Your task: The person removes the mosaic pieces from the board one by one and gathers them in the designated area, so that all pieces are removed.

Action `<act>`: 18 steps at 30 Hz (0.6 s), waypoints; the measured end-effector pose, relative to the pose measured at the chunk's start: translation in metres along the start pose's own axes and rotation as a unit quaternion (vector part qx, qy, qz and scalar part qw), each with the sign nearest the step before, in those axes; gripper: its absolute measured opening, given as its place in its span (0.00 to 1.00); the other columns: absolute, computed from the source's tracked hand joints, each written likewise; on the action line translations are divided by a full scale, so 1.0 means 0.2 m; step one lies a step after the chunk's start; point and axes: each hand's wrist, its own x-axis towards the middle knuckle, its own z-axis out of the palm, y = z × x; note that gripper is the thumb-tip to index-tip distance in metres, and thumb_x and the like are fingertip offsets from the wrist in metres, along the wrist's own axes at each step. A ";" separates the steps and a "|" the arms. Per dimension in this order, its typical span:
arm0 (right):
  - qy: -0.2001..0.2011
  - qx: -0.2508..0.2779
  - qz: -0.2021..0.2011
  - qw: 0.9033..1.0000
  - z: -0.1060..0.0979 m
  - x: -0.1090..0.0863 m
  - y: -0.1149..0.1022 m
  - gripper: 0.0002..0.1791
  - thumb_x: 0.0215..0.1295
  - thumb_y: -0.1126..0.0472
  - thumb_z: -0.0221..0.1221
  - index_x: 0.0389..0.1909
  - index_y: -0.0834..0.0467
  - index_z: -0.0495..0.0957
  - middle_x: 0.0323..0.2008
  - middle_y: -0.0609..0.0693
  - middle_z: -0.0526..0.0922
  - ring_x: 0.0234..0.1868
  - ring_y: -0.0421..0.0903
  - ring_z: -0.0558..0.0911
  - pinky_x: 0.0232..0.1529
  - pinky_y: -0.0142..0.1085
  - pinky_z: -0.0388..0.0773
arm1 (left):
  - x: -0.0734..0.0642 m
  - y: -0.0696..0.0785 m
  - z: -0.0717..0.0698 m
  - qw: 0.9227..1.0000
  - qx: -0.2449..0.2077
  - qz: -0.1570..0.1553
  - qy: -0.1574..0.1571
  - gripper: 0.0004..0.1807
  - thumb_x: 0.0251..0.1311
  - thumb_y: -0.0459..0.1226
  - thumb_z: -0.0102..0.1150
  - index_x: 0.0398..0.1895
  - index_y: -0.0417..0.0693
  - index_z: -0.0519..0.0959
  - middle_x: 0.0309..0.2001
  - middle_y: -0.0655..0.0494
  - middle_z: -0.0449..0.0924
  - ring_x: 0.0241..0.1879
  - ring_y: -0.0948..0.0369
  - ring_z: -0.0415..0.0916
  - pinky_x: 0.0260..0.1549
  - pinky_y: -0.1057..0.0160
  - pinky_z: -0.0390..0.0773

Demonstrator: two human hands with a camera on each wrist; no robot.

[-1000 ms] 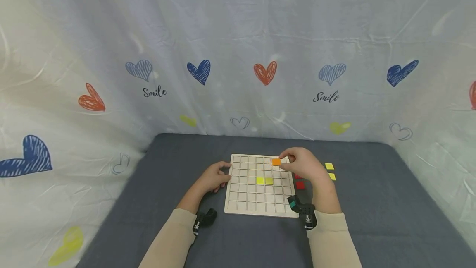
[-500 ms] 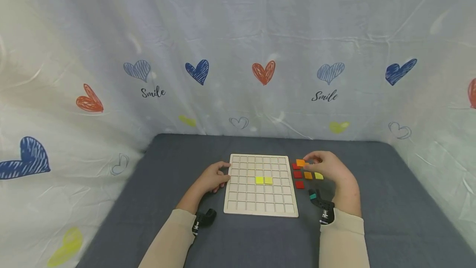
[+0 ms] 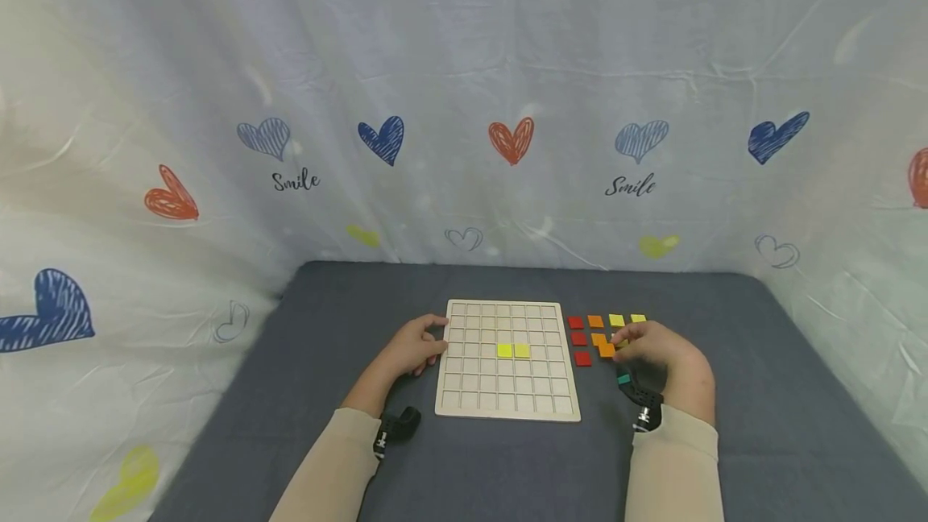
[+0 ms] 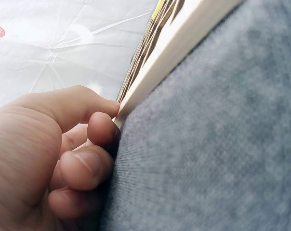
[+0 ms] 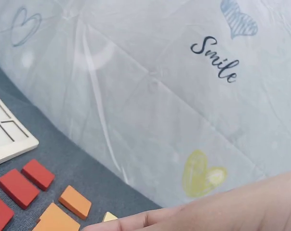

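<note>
My right hand (image 3: 661, 350) pinches an orange square tile (image 3: 606, 351) between thumb and fingertips, low beside the other tiles. In the right wrist view the tile (image 5: 56, 220) overlaps the spot beside another orange one. Along the board's left side, my left hand (image 3: 409, 349) rests with thumb and forefinger spread and their tips at the edge. The pale wooden grid board (image 3: 500, 403) lies flat, with two yellow tiles (image 3: 513, 351) side by side near its middle. In the left wrist view, a fingertip touches the board's rim (image 4: 157, 65) while the lower fingers curl loosely.
Right of the board stand rows of loose tiles: three red (image 3: 577, 339), an orange tile (image 3: 595, 321) at the back, another beside the held one, and several yellow (image 3: 617, 320), partly behind the right hand. A dark grey cloth (image 3: 377, 288) covers the table; a heart-print curtain (image 3: 449, 192) hangs behind.
My right hand has carried the orange tile from over the board's far right corner to the tile rows, then lower and nearer. The left hand has stayed at the board's edge.
</note>
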 end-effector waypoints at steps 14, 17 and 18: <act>-0.006 0.010 0.012 1.000 0.03 0.01 0.00 0.13 0.58 0.64 0.71 0.43 0.62 0.83 0.50 0.60 0.79 0.54 0.61 0.71 0.57 0.59 0.66 | 0.00 0.00 0.00 1.000 0.002 0.000 0.006 0.28 0.69 0.35 0.63 0.71 0.46 0.72 0.17 0.51 0.75 0.08 0.61 0.61 0.11 0.63 0.65; 0.013 0.006 0.005 1.000 0.02 0.00 -0.02 0.14 0.59 0.60 0.70 0.45 0.61 0.83 0.53 0.61 0.78 0.55 0.62 0.71 0.57 0.62 0.66 | 0.00 0.00 0.00 1.000 0.003 -0.001 0.007 0.28 0.69 0.35 0.63 0.71 0.45 0.72 0.17 0.51 0.75 0.08 0.61 0.61 0.10 0.63 0.65; 0.018 0.006 0.000 1.000 0.02 0.00 -0.03 0.15 0.60 0.60 0.70 0.45 0.61 0.83 0.54 0.62 0.78 0.55 0.62 0.71 0.57 0.63 0.67 | 0.00 0.00 0.00 1.000 0.003 -0.002 0.007 0.28 0.69 0.35 0.63 0.71 0.45 0.72 0.17 0.52 0.75 0.08 0.62 0.61 0.11 0.62 0.65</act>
